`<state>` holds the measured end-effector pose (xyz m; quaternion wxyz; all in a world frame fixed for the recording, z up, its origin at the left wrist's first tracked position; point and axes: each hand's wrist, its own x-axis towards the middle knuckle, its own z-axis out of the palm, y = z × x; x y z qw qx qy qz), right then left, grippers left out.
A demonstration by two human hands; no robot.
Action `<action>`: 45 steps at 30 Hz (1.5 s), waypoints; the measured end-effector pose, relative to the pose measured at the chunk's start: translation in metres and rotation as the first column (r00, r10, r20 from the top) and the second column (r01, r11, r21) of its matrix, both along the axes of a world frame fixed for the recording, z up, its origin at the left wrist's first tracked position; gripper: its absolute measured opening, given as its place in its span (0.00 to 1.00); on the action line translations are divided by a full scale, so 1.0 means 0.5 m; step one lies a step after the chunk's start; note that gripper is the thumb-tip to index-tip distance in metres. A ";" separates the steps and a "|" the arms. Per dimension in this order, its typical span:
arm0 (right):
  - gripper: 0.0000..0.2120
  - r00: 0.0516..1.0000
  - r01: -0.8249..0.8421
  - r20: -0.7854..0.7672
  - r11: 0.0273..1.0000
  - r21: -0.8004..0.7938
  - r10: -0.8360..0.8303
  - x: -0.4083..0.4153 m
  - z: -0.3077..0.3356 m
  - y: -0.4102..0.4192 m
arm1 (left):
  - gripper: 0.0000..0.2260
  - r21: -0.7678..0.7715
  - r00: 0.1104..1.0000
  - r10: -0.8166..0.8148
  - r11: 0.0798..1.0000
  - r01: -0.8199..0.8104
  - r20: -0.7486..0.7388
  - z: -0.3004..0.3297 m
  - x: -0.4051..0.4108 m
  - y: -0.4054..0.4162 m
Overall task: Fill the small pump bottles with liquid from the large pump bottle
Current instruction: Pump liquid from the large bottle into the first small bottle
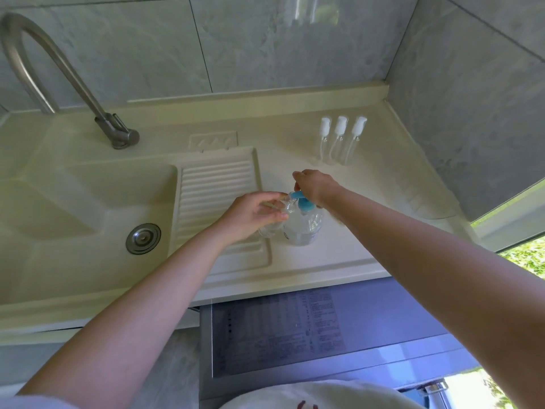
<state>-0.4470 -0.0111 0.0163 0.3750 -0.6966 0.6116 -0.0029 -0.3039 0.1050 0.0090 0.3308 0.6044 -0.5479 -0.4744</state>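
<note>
While right hand presses down on blue pump of big bottle, fingers bent over pump head, left hand grips small bottle, fingers curled round it, mouth just under nozzle. Big bottle stands on table, right of left fingers. Three small capped bottles beyond right fingers, well apart.

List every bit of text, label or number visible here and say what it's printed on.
Nothing here can be read.
Big bottle: a white printed label, too blurred to read.
Sticker on the appliance below the counter: rows of tiny print, too small and blurred to read.
Three small bottles by the wall: no print visible.
</note>
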 end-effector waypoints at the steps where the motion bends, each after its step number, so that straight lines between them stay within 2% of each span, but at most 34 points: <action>1: 0.12 1.000 -0.017 -0.014 1.000 -0.016 0.017 0.000 -0.003 -0.003 | 0.19 0.004 1.000 0.003 1.000 -0.003 0.001 0.000 0.001 -0.002; 4: 0.08 1.000 -0.018 -0.007 0.997 -0.081 0.018 -0.003 -0.007 0.001 | 0.19 0.000 1.000 -0.002 1.000 0.002 0.009 -0.001 0.002 -0.002; 7: 0.13 0.995 -0.089 -0.060 0.981 -0.174 0.080 -0.006 -0.018 0.002 | 0.18 -0.005 1.000 -0.010 1.000 0.010 0.012 -0.002 0.003 0.001; 12: 0.16 0.999 -0.034 -0.028 0.989 -0.146 0.030 -0.004 -0.019 0.006 | 0.17 -0.007 1.000 -0.013 1.000 0.013 0.028 -0.002 0.003 0.000; 15: 0.12 0.999 -0.034 -0.024 0.994 -0.101 0.032 -0.005 -0.007 0.006 | 0.18 -0.001 1.000 -0.011 1.000 0.011 0.026 -0.001 0.001 0.000; 17: 0.13 1.000 -0.015 -0.011 0.998 -0.069 0.015 -0.004 0.004 0.004 | 0.18 0.000 1.000 -0.009 1.000 0.009 0.030 -0.002 0.002 -0.001; 22: 0.11 0.993 -0.103 -0.076 0.984 -0.142 0.093 -0.003 -0.006 0.001 | 0.18 0.008 1.000 0.003 1.000 -0.004 0.005 -0.004 0.000 -0.002; 27: 0.15 0.998 -0.036 -0.047 0.985 -0.169 0.029 0.001 -0.020 0.003 | 0.17 0.001 0.999 0.007 1.000 -0.007 0.032 -0.006 0.002 0.001; 31: 0.09 0.983 -0.138 -0.142 0.981 -0.140 0.118 -0.003 -0.008 0.008 | 0.18 0.009 0.999 0.005 1.000 -0.005 0.036 -0.004 0.002 0.001; 37: 0.12 0.971 -0.180 -0.177 0.980 -0.082 0.163 0.000 0.007 -0.001 | 0.17 0.007 1.000 0.009 1.000 -0.009 0.012 0.002 0.000 0.002; 42: 0.10 0.938 -0.280 -0.262 0.941 -0.191 0.226 -0.004 -0.006 0.001 | 0.17 -0.006 1.000 0.011 1.000 -0.011 -0.003 -0.002 0.001 0.003; 45: 0.13 0.953 -0.242 -0.239 0.944 -0.224 0.188 -0.003 -0.004 0.009 | 0.17 -0.007 1.000 0.011 1.000 -0.011 0.003 -0.006 0.002 0.002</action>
